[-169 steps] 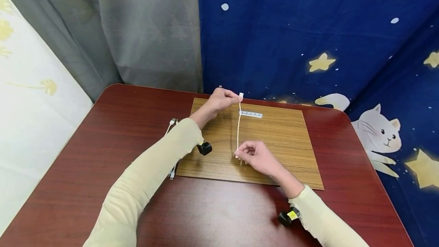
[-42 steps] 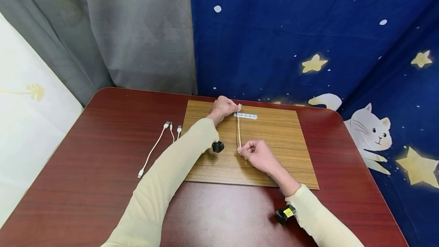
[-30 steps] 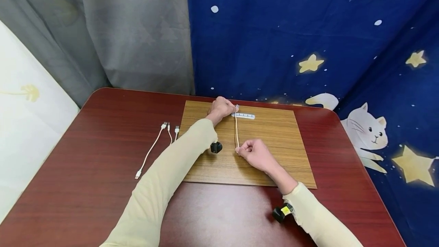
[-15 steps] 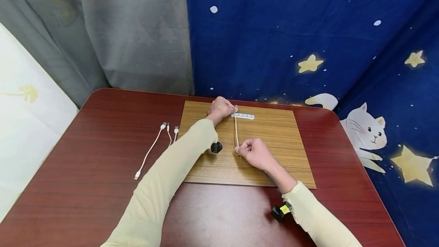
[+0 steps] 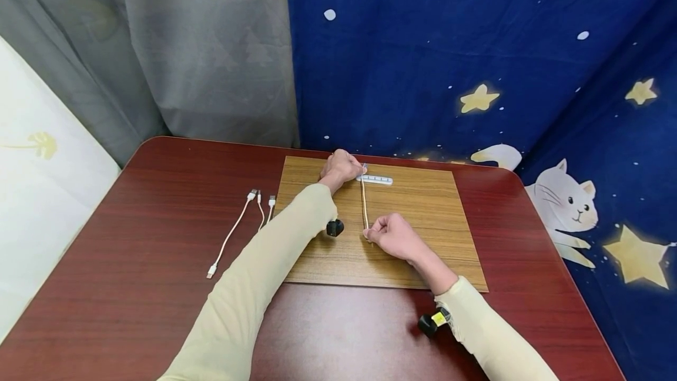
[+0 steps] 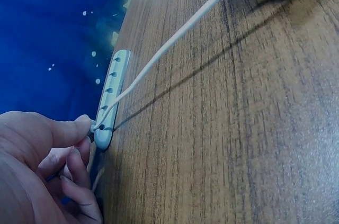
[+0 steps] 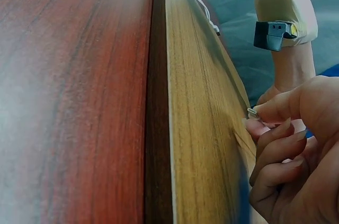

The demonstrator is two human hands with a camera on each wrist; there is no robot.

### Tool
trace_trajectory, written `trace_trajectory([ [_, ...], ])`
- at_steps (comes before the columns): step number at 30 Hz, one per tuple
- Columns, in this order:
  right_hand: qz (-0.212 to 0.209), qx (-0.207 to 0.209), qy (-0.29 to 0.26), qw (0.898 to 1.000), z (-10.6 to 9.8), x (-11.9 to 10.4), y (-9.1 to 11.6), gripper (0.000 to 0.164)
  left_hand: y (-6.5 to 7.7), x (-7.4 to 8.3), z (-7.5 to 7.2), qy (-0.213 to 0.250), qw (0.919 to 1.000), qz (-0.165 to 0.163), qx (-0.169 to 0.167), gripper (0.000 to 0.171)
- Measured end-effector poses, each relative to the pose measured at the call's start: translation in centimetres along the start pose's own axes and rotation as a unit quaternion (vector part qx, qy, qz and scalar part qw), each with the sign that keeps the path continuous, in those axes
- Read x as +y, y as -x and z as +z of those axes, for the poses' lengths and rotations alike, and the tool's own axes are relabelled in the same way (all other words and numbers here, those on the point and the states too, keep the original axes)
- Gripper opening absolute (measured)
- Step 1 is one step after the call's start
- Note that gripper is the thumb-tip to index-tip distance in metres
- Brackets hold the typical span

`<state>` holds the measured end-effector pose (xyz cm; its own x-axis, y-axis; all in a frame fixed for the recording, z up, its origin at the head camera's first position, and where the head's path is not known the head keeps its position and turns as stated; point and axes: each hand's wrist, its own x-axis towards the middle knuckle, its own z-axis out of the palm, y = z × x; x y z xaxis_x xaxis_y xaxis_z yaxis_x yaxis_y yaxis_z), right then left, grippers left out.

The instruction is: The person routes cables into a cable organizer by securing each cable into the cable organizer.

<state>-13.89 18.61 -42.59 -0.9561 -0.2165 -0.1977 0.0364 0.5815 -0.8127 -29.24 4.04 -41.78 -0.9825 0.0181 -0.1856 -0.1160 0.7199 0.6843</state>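
A short white USB cable [image 5: 364, 199] stretches between my two hands above a wood-grain board [image 5: 423, 222]. My left hand [image 5: 341, 166] pinches its far end, just beyond a pale slotted cable holder [image 5: 378, 180]. In the left wrist view, the cable [image 6: 175, 44] crosses the holder [image 6: 112, 86] near its closest end, with the fingertips right beside that end. Toward the front of the board, my right hand [image 5: 394, 235] pinches the other end. There the right wrist view shows a small metal connector tip [image 7: 252, 113] poking out between thumb and forefinger.
Left of the board, several white cables lie on the red-brown table [image 5: 132, 240], among them one long cable [image 5: 233, 231] and a shorter one [image 5: 261, 210] partly behind the left sleeve [image 5: 264, 263]. A blue starry curtain [image 5: 402, 63] hangs behind the table's back edge.
Compared with the oldest frame, my left hand has brought the cable's far end down to the cable holder. Over the last second both hands hold nearly still.
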Motion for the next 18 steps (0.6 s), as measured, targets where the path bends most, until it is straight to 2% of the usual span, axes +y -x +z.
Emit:
trace_trajectory([
  [9,0.002,-0.018,0.015,1.0,-0.04,-0.28,-0.37,0.026,-0.02,0.25,0.15,0.004,1.0,-0.008,-0.003,0.017],
  [18,0.0,-0.033,0.053,0.998,-0.01,-0.59,-0.7,0.032,-0.11,0.27,0.25,-0.014,0.9997,-0.019,-0.001,0.018],
])
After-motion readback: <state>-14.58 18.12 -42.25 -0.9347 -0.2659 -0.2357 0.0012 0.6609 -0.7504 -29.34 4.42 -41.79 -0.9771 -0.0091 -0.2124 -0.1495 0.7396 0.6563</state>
